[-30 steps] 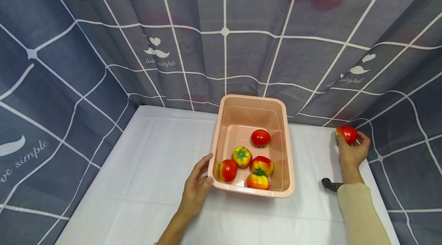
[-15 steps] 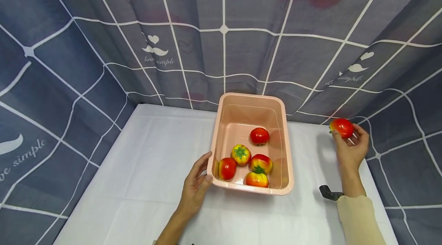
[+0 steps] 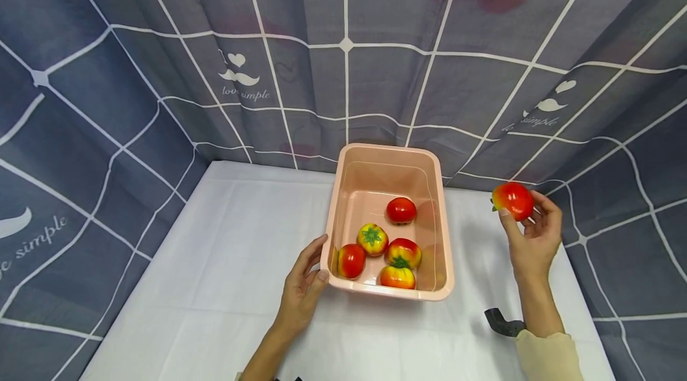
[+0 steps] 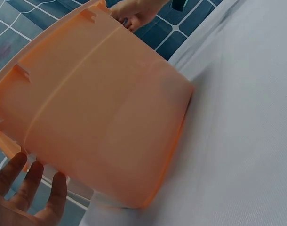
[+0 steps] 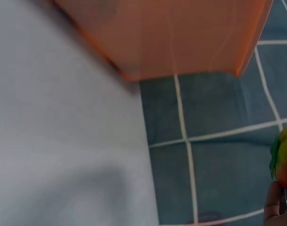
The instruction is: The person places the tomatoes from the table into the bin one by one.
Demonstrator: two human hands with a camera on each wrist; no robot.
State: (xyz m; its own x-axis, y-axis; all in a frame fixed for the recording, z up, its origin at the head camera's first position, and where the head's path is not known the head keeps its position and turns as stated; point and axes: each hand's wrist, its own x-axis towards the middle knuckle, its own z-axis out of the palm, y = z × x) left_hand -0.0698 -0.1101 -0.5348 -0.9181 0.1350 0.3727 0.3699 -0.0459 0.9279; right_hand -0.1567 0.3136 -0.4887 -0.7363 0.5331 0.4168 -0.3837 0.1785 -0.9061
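Note:
My right hand (image 3: 534,244) holds a red and yellow toy tomato (image 3: 513,201) with a green calyx between thumb and fingers, raised above the table right of the bin. In the right wrist view only part of this tomato (image 5: 285,160) and a few fingers show at the right edge. A peach-coloured plastic bin (image 3: 444,232) stands on the table with several similar tomatoes inside, among them a red one (image 3: 401,210) farther back and one with its green top up (image 3: 373,239). At the bin's front left corner, my left hand (image 3: 300,294) touches the rim with fairly straight fingers (image 4: 30,181).
White cloth covers the table (image 3: 236,238). A dark blue curtain (image 3: 300,71) with white grid lines hangs behind and at both sides, close behind the bin's far rim. A black strap-like piece (image 3: 503,322) sticks out at my right wrist.
My right hand has lifted the tomato from the table's far right and brought it left toward the bin. My left hand stays at the bin's corner; the tomatoes inside have not moved.

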